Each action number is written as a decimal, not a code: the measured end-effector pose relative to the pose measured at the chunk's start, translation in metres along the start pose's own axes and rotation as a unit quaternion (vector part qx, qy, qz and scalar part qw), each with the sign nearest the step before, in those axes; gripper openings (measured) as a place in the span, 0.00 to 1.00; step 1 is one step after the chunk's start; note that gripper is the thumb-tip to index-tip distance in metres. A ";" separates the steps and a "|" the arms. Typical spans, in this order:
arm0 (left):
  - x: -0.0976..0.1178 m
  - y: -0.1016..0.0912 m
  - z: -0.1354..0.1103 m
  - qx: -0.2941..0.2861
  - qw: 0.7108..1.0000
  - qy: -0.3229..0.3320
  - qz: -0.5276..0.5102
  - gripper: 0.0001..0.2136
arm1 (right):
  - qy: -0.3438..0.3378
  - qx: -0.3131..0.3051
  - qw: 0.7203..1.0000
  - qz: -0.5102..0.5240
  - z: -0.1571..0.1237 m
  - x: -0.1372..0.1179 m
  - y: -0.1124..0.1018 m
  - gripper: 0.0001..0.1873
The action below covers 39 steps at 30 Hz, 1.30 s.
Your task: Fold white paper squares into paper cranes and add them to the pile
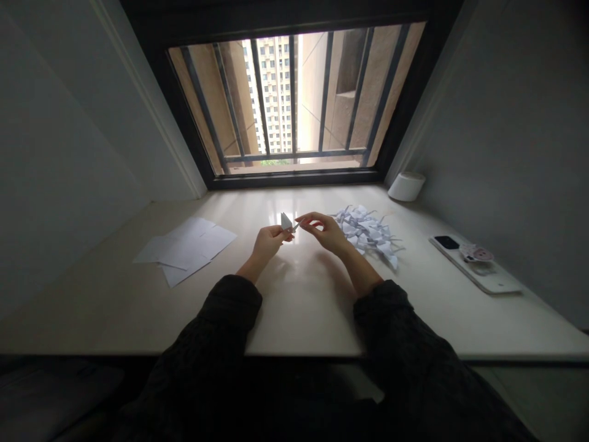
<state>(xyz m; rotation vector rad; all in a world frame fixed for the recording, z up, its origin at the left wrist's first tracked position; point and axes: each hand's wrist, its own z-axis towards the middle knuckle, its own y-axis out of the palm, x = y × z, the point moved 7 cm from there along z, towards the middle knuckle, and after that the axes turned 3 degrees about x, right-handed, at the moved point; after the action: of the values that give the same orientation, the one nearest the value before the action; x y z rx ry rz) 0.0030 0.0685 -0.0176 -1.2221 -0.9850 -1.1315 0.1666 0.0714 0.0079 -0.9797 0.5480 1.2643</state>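
Observation:
Over the middle of the white sill, my left hand (pixel 270 241) pinches a small folded paper crane (pixel 286 221) between thumb and fingers. One pale, pointed flap stands up above the thumb. My right hand (pixel 322 229) comes in from the other side, its thumb and forefinger closed on a thin tip of the same paper. Just beyond my right wrist lies a heap of white paper cranes (pixel 363 228), partly covered by that hand. Left of my left hand rest several flat white paper sheets (pixel 196 245), overlapping one another.
A phone (pixel 490 276) with a round grip lies on the right of the sill (pixel 304 319). Behind it a white cylinder (pixel 407 186) stands against the wall. A barred window (pixel 294 179) closes off the far side, with walls on both sides.

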 end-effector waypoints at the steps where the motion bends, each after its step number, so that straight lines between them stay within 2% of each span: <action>1: 0.000 0.000 0.000 -0.002 1.000 0.002 0.002 0.13 | 0.002 0.000 1.000 -0.003 0.000 0.000 -0.001 0.11; 9: 0.001 0.002 0.002 -0.010 1.000 0.020 0.002 0.12 | -0.025 0.014 0.999 -0.035 0.001 -0.004 -0.006 0.08; 19: 0.003 -0.001 0.001 -0.005 1.000 0.017 0.008 0.12 | -0.039 0.024 0.996 -0.070 0.001 -0.008 -0.009 0.09; 26: 0.004 -0.001 0.002 -0.004 1.000 0.021 0.003 0.12 | -0.086 0.042 0.990 -0.106 -0.002 -0.018 -0.011 0.07; 35: 0.001 0.000 0.002 -0.018 1.000 0.007 -0.001 0.14 | -0.106 0.058 0.986 -0.118 -0.005 -0.029 -0.011 0.06; 39: -0.001 0.002 0.003 -0.021 1.000 0.001 -0.013 0.15 | -0.090 0.078 0.987 -0.111 -0.006 -0.027 -0.011 0.06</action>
<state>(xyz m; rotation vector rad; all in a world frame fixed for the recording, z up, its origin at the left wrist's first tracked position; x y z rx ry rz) 0.0043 0.0713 -0.0186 -1.2451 -0.9824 -1.1792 0.1712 0.0522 0.0306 -0.7636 0.3796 1.0797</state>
